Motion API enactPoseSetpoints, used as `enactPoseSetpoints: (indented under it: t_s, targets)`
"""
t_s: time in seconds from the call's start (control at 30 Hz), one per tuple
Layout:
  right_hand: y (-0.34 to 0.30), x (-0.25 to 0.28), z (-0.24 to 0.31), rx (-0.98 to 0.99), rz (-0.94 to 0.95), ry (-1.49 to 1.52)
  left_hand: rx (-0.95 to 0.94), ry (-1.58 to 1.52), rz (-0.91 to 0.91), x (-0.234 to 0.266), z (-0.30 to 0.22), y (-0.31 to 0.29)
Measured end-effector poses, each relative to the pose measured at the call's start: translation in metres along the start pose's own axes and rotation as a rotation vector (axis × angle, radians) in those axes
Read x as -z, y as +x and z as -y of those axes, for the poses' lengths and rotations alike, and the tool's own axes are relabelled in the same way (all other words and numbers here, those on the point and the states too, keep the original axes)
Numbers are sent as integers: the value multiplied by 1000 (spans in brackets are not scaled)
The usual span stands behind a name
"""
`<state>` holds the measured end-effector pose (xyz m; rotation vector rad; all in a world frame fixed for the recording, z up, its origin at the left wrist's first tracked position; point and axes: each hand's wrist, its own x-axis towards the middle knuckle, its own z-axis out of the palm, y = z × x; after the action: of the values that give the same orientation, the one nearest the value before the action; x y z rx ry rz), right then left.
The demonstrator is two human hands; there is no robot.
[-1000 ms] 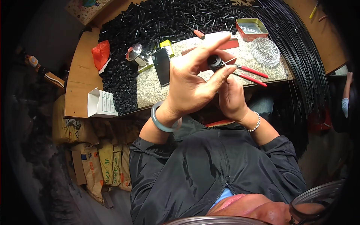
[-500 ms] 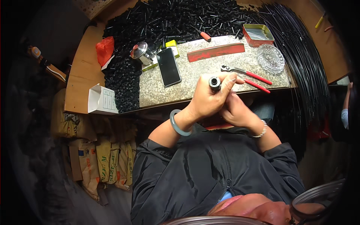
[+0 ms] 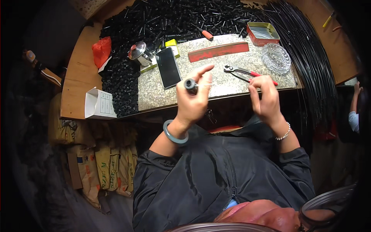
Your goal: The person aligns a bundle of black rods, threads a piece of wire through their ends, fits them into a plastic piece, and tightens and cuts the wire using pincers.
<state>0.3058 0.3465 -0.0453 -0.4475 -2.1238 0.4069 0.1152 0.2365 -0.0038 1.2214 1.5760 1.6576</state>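
My left hand (image 3: 192, 99) is closed around a short black tube (image 3: 189, 83), whose round hollow end faces up. Thin pale wire-like pieces (image 3: 205, 84) stick out beside the tube, between thumb and fingers; the index finger points out to the right. My right hand (image 3: 266, 101) hovers at the bench's front edge with loosely curled fingers and thumb apart, over the handles of red-handled pincers (image 3: 232, 69). It hides the lower handle, and I see nothing in its fingers. The pincers' metal head lies on the speckled bench top (image 3: 154, 101).
Behind lie a red bar (image 3: 218, 52), an orange-handled screwdriver (image 3: 207, 35) and a heap of black parts (image 3: 174, 17). A phone (image 3: 168, 69) and metal pot (image 3: 141, 54) stand left; a tin of thin rods (image 3: 263, 34), glass ashtray (image 3: 276, 58) and long black rods (image 3: 309, 58) right.
My hands have come apart. The left has moved left with the tube; the right has moved right and up to the pincers' handles. The pincers lie as before.
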Motion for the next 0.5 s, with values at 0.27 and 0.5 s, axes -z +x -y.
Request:
enactPoseSetpoints:
  t_s: [0.27, 0.5]
  targets:
    - [-28, -2, -74, 23, 250, -514, -17, -12, 98, 0, 15, -1]
    - [3, 42, -2, -194, 336, 92, -145, 74, -67, 1, 24, 5]
